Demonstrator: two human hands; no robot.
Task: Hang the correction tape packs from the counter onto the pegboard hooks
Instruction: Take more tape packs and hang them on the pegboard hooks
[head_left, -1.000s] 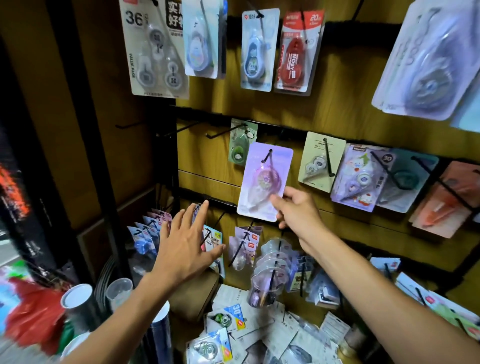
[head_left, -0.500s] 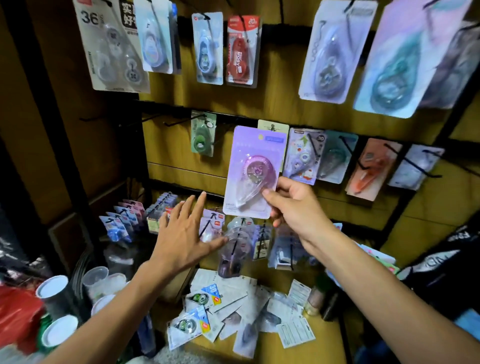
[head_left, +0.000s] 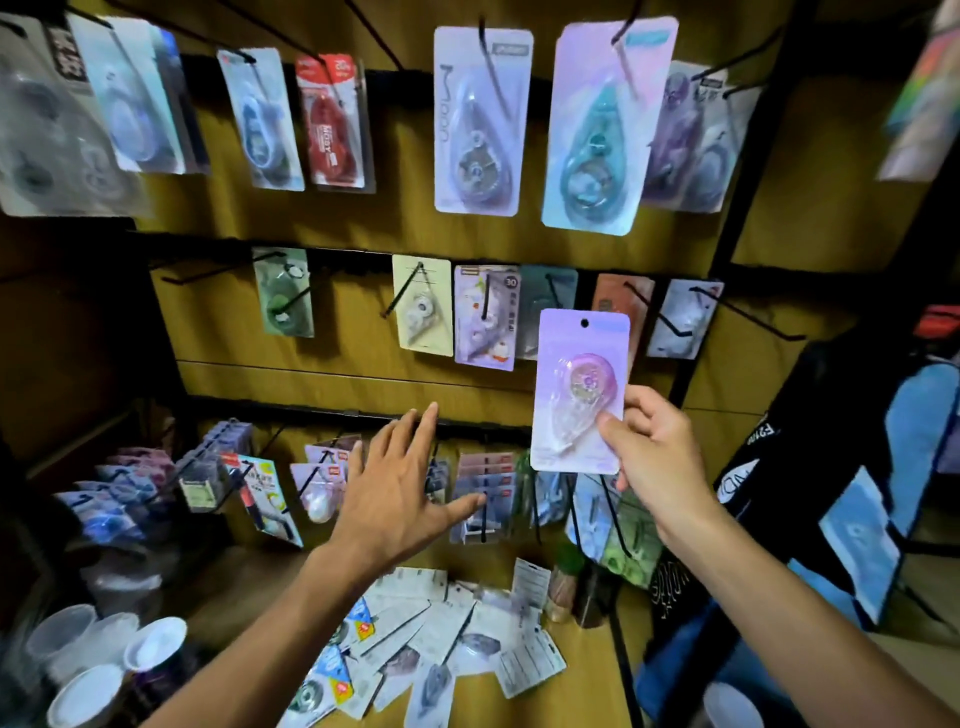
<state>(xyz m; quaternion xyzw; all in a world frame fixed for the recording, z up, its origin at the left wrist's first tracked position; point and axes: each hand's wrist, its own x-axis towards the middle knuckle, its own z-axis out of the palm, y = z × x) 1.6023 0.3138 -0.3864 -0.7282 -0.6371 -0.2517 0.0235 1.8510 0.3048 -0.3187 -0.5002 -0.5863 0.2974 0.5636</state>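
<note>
Purple correction tape pack in right hand, upright

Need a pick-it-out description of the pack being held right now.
Start at the brown pegboard and its middle row of hooked packs. Just in front of that row's right part, the right hand pinches the lower right corner of a lilac correction tape pack. Unlike its neighbours, no hook passes through its punched hole, and its teardrop dispenser is pink.

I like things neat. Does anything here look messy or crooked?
Yes. A heap of correction tape packs lies jumbled on the counter, overlapping at all angles, not yet hung. On the pegboard, the cream pack has its hook slanting across it. The right hand pinches a purple pack, upright, off any hook.
</note>
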